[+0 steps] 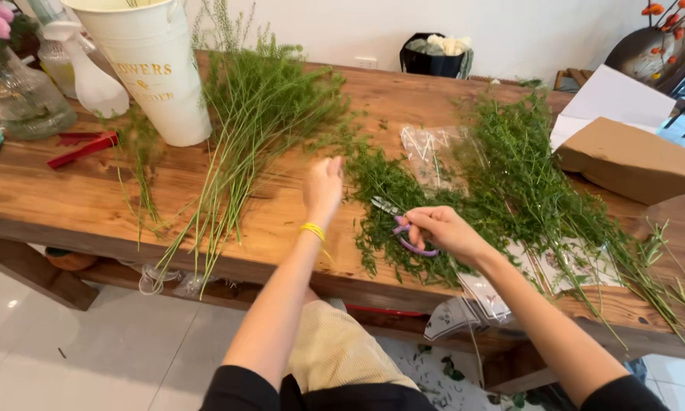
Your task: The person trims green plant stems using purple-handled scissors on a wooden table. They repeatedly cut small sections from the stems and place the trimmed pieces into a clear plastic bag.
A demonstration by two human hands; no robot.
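On the wooden table [68, 198], we see the loose greenery [388, 190] lying mid-table toward the front edge, stems running front-to-back, between our hands. Our left hand [323, 186] reaches open, nearest it; our right hand [445, 228] grips purple scissors [403, 228].

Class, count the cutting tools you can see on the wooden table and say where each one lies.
2: purple-handled scissors in the right hand over the greenery, and a red-handled cutter at the table's left by the glass vase. Foliage may hide others.

Wooden table [68, 199], white wall [510, 30], pale tiled floor [91, 350], daylight
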